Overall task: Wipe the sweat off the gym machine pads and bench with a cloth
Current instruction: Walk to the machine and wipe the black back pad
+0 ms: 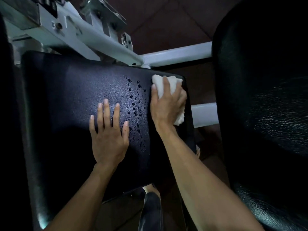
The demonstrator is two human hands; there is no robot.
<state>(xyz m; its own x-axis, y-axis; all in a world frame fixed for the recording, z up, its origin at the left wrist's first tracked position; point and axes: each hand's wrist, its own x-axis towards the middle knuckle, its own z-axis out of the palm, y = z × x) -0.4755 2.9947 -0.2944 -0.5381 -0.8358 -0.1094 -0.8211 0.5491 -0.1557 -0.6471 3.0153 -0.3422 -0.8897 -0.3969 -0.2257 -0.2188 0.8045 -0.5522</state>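
On the pad (66,97), left hand (109,135) spread flat; right hand (168,105) presses cloth (160,85) (droplets (135,104) between).

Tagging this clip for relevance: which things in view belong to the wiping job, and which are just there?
In use: white folded cloth under right hand; black padded bench with droplets; left hand flat on it.
Just there: white metal frame; black pad at right.

The left hand (109,137) lies flat on the pad (66,97), left of the droplets (135,107). The right hand (166,105) presses the cloth (160,85) at the pad's far right corner. A second pad (266,97) stands to the right, the frame (93,34) behind.
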